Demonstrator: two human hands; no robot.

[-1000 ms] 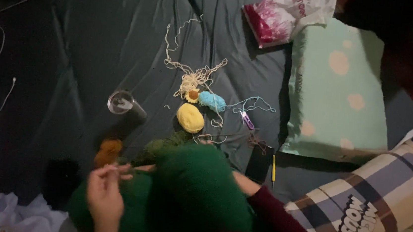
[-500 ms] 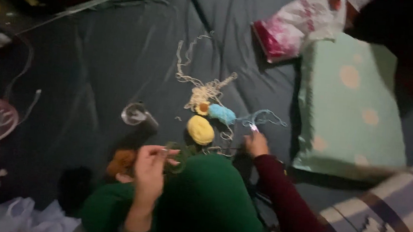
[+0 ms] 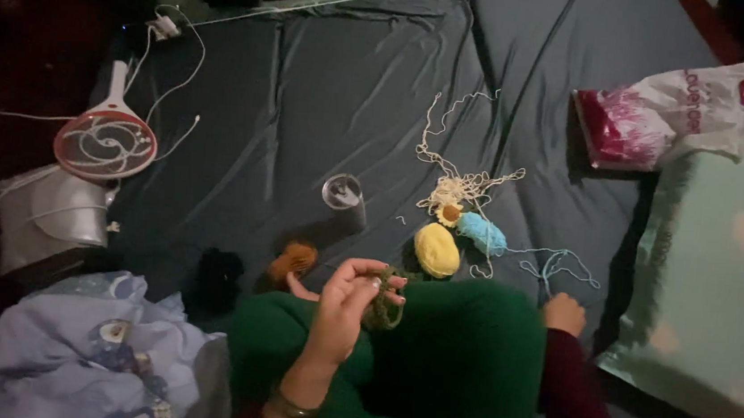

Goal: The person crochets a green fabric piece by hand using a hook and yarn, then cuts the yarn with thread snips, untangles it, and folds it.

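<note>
I sit on a dark blue sheet [image 3: 328, 98] with green trousers [image 3: 457, 360] over my crossed legs. My left hand [image 3: 348, 301] is raised above my knee and pinches a dark green crocheted strip [image 3: 382, 300]. My right hand [image 3: 565, 313] rests closed on the sheet by my right knee, beside loose light blue yarn strands [image 3: 560, 266]. Just ahead lie a yellow yarn ball [image 3: 437, 249], a light blue yarn ball [image 3: 483, 234], a small crocheted sunflower [image 3: 450, 213] and a tangle of cream yarn [image 3: 461, 167]. An orange yarn ball [image 3: 294, 259] sits by my left knee.
A grey cylindrical cup [image 3: 343, 198] stands mid-sheet. A red racket-shaped bug zapper [image 3: 105, 141] and white cables lie at the left, above a white container [image 3: 48, 217] and crumpled pale blue cloth [image 3: 82, 345]. A plastic bag [image 3: 667, 114] and green dotted pillow [image 3: 724, 285] are on the right.
The view has swung left and down. My right hand has drawn back from the yarn pile to rest by my knee. My left hand still holds up the green strip.
</note>
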